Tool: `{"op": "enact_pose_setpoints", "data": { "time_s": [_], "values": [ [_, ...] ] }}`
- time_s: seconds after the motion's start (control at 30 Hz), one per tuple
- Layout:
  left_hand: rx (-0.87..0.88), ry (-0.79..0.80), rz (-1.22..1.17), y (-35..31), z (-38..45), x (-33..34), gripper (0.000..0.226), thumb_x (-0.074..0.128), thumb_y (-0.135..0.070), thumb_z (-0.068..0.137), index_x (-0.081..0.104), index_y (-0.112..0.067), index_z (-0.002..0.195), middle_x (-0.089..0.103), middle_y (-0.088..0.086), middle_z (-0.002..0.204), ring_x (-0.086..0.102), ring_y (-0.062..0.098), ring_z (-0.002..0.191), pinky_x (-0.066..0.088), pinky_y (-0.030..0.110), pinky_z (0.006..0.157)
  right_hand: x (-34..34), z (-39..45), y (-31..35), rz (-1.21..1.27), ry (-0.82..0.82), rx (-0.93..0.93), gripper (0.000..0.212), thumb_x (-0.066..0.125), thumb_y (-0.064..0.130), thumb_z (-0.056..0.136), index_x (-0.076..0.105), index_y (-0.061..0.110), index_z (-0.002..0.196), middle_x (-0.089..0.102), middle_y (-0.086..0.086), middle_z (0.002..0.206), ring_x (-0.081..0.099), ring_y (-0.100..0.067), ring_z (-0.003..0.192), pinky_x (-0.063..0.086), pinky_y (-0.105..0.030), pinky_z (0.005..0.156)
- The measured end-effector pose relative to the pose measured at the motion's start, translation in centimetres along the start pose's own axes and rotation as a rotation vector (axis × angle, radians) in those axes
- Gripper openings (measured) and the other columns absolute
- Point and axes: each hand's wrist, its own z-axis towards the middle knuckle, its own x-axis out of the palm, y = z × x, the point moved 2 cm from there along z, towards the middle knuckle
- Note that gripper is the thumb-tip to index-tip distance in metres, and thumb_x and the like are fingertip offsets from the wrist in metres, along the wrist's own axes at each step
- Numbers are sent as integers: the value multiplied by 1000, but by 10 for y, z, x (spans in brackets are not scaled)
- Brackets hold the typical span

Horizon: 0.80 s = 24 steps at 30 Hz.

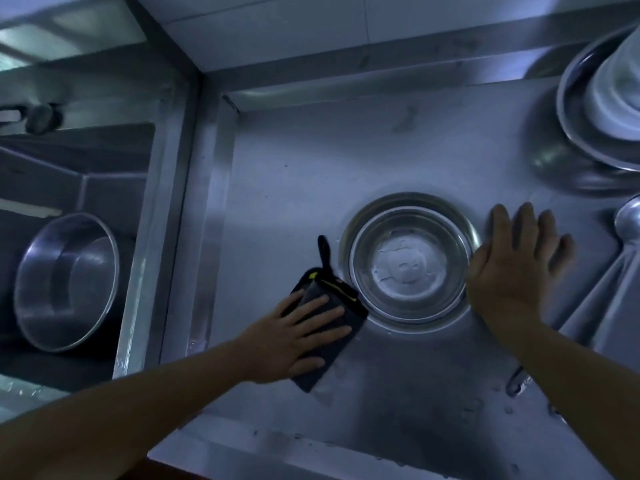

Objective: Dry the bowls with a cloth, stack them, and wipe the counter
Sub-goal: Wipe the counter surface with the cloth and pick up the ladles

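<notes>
We reach both bare forearms forward from the lower edge of the view. Our left hand (294, 336) lies palm down with its fingers straight and slightly spread, angled up and to the right, pressing flat on what is beneath it. Our right hand (512, 261) is also palm down, fingers extended and fanned apart, pointing away from us, thumb out to the right side. Its forearm runs in from the lower right corner. Neither hand curls round anything.
</notes>
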Motion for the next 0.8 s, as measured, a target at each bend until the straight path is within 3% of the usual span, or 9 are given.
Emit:
{"op": "enact_pose_setpoints", "data": {
  "time_s": [0.23,0.53,0.67,0.8],
  "values": [
    [-299,-108,-44,86,100,-31,60,28,-54,105,31,-26,158,25,5,166,20,29,155,24,51,121,-1,1,0,-39,6,7,54,33,30,97,40,15,148,36,-21,156,25,-44,146,13,-62,117],
    [-895,-182,-353,144,193,-75,63,18,-55,106,0,-33,162,-9,-3,170,-11,22,156,-2,49,125,1,0,-1,-56,-11,14,54,36,29,96,41,18,148,37,-18,156,26,-41,146,14,-60,118],
    [-937,-197,-406,129,192,-73,63,16,-53,106,-3,-31,162,-12,-3,170,-14,22,156,-5,51,125,0,1,0,-52,25,26,52,34,31,97,40,20,148,35,-16,157,23,-39,148,13,-59,119],
    [-955,-207,-400,51,142,-47,67,21,-53,106,-2,-28,163,-9,1,170,-10,26,156,-3,51,125,-3,2,2,-64,72,44,50,35,30,100,38,21,150,31,-14,160,19,-37,150,9,-58,121]
  ]
}}
